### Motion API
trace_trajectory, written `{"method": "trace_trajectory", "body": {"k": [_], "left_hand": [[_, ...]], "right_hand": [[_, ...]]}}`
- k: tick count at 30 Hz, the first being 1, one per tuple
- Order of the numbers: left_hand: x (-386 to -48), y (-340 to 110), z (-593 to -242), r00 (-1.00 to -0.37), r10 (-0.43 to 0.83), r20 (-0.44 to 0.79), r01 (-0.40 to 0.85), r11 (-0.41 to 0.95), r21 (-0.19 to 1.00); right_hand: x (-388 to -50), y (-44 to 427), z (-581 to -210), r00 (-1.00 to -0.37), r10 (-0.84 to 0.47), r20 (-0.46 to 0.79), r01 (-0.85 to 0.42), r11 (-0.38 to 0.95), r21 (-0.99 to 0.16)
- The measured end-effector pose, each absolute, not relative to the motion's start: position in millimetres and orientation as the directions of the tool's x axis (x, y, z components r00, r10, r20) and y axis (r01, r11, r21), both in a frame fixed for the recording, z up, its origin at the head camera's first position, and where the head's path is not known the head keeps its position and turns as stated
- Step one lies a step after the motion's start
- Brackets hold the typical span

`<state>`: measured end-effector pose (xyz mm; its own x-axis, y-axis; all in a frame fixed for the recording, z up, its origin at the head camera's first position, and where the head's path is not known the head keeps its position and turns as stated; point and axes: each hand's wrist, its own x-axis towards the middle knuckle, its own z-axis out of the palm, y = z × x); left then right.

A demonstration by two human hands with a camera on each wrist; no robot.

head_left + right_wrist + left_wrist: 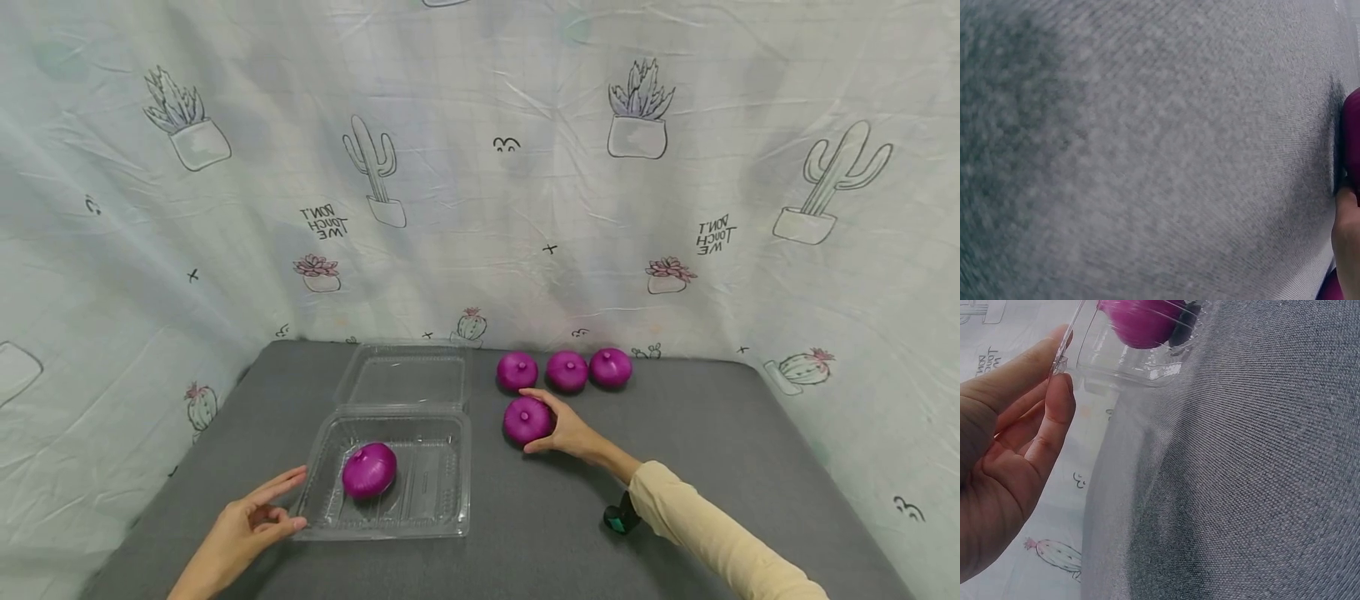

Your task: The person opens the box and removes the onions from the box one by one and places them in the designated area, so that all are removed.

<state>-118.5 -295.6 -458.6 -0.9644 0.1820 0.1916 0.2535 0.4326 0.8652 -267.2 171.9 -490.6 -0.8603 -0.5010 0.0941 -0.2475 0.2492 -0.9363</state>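
In the head view my left hand [243, 529] is at the left edge of an open clear plastic container [457, 531]. Its thumb and forefinger hold the rim near the front corner, as the left wrist view also shows on the hand [1016, 425]. One purple onion [369, 471] lies tilted inside the container, towards its left side. My right hand [572, 432] curls thumb and fingers round another purple onion [527, 420] from its right side. Only part of this hand [1347, 244] and a slice of the onion [1352, 134] show in the right wrist view.
Behind the right hand, three more purple onions [567, 372] stand in a row near the table's back edge. The container's lid [408, 381] lies folded back. Grey cloth covers the table [540, 533], and a printed curtain [480, 192] surrounds it.
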Motion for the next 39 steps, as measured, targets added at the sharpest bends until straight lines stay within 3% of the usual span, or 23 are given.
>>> {"method": "trace_trajectory", "body": {"k": [11,39], "left_hand": [[-119,-296,-460,-0.964,0.18,0.196,0.255,0.417,0.872],[-120,-295,-459,-0.97,0.171,0.172,0.231,0.438,0.869]], "right_hand": [[-269,179,-492,-0.839,-0.537,0.087,-0.191,0.142,-0.971],[-266,217,-478,-0.836,-0.541,0.096,-0.159,0.07,-0.985]]}}
